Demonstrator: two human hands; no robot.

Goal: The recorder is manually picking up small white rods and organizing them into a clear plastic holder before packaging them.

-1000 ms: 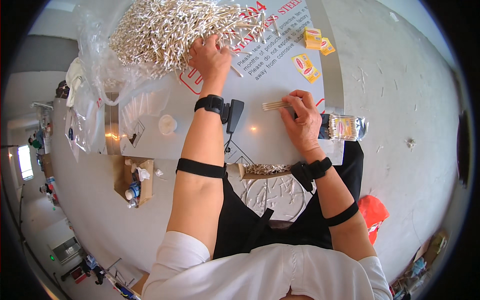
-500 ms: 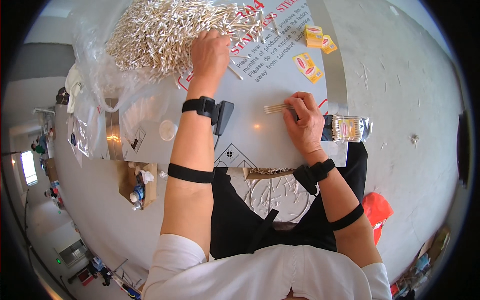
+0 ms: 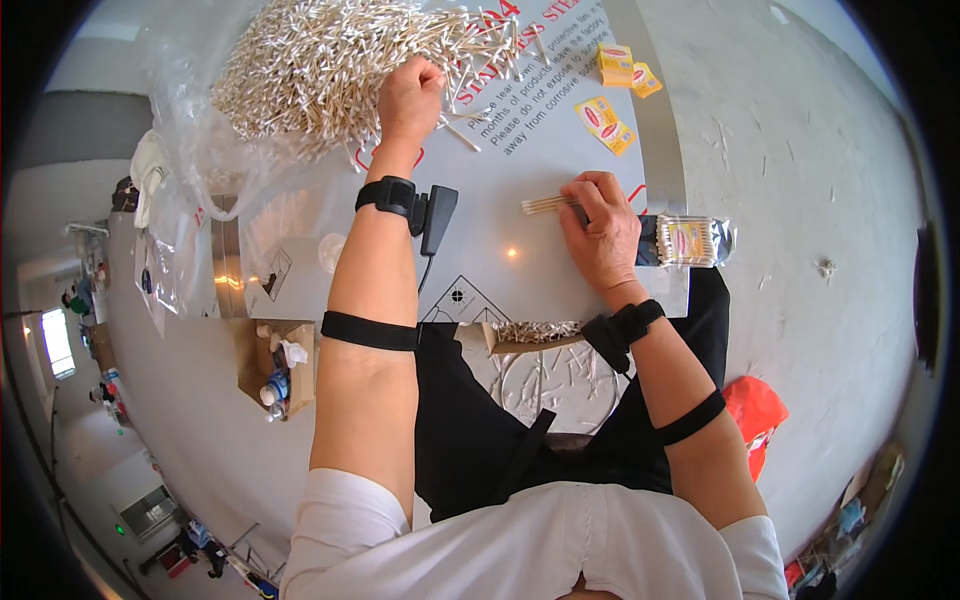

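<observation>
A big heap of cotton swabs [image 3: 310,75] covers the far left of the table. At its near right edge is my left hand [image 3: 410,105], its fingers curled together; whatever they pinch is hidden. Over the right part of the table my right hand [image 3: 603,232] is closed on a small bundle of cotton swabs [image 3: 543,206], whose tips stick out to the left. Just right of that hand, a clear pack of cotton swabs [image 3: 687,241] with a yellow label hangs over the table's right edge. A few loose swabs lie next to my left hand.
Yellow printed cards [image 3: 605,124] lie at the far right of the table [image 3: 480,220]. A crumpled clear plastic bag [image 3: 185,110] flanks the heap, and a round clear lid [image 3: 330,252] sits by my left forearm. Below the front edge stands an open cardboard box [image 3: 535,340] of swabs.
My left hand has shifted slightly left, and its fingers have curled in more. My right hand keeps its bundle of swabs. The whole view has shifted a little.
</observation>
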